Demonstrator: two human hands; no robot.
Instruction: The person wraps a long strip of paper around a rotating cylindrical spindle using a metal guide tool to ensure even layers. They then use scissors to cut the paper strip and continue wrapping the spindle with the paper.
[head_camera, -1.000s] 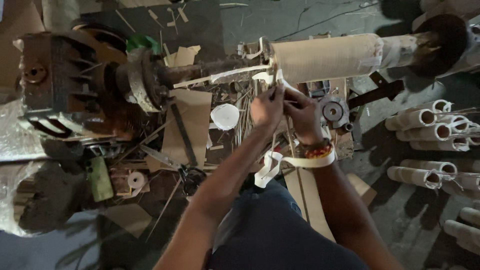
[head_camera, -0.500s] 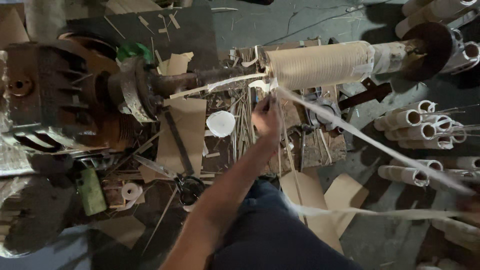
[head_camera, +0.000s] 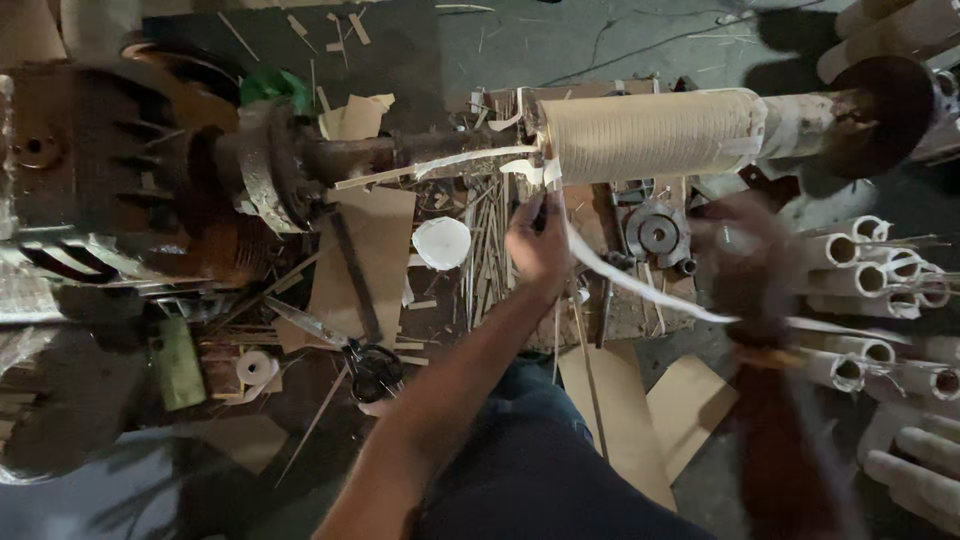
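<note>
- A rusty motor (head_camera: 110, 180) fills the upper left, its dark shaft (head_camera: 400, 152) running right into a wound cardboard tube (head_camera: 650, 135)
- The littered floor (head_camera: 380, 250) below carries cardboard scraps, and a heap of finished tubes (head_camera: 880, 290) lies at the right
- The left hand (head_camera: 538, 240) sits just under the tube's left end, fingers closed on the white paper strip (head_camera: 640, 285)
- The strip runs from that end down and right to the right hand (head_camera: 745, 260), which is blurred; I cannot tell its grip
- Black scissors (head_camera: 372, 368) lie near a small tape roll (head_camera: 256, 368)
</note>
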